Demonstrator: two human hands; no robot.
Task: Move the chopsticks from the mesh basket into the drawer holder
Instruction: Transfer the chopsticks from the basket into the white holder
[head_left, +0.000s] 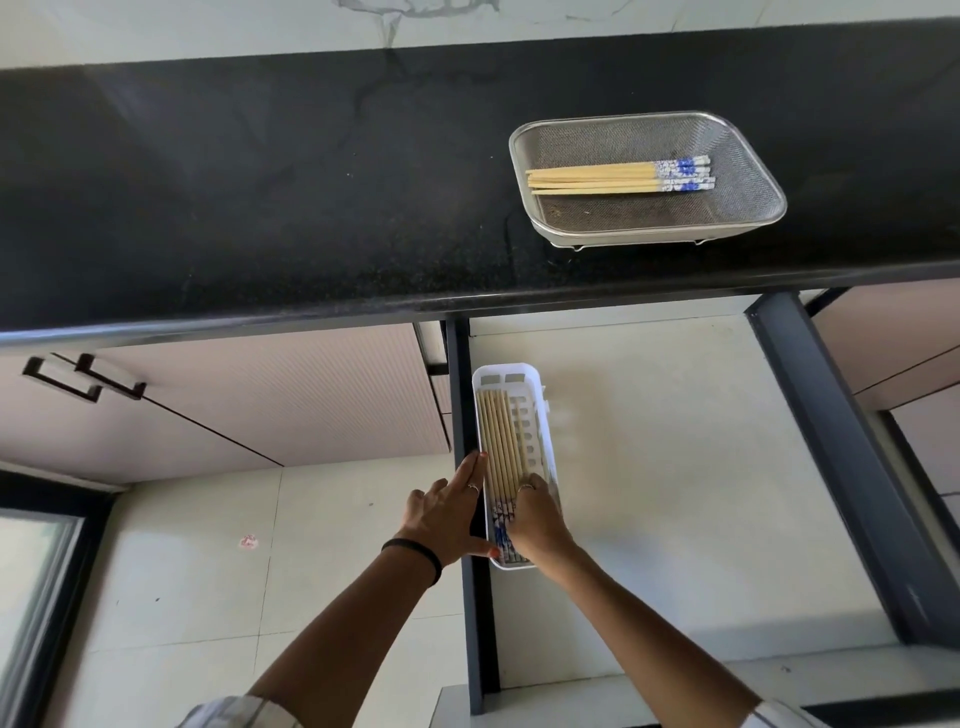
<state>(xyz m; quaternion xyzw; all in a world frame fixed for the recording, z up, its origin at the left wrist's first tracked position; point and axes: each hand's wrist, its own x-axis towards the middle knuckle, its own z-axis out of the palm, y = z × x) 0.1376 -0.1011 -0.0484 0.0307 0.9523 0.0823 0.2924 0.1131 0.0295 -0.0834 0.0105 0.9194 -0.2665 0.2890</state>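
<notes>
**Half the chopsticks are lying in the holder; the rest are waiting up on the counter**

A person is bending over an open white drawer (649, 441), and both hands are working at the narrow white slotted plastic holder (511, 379) that is sitting along the drawer's left side. The left hand (447, 514) is lying with straight fingers flat against the holder's outer left wall, thumb touching its near corner, steadying it rather than grasping it. The right hand (535, 519) is resting on the blue-and-white patterned ends of the bundle of pale wooden chopsticks in the holder (498, 447); its fingers are curling over them, but whether they are pinching the sticks or only pressing them level cannot be told.

The remaining pale wooden chopsticks with blue-and-white ends (618, 178) are lying in the rectangular steel mesh basket (727, 218) on the black stone countertop (260, 197), well apart from both hands, up and to the right. Their long axis is running left to right, patterned ends pointing right, whereas the holder is running away from the person. So the next bundle is probably needing a quarter turn on the way down, and the right hand is sitting nearer to the basket.
</notes>
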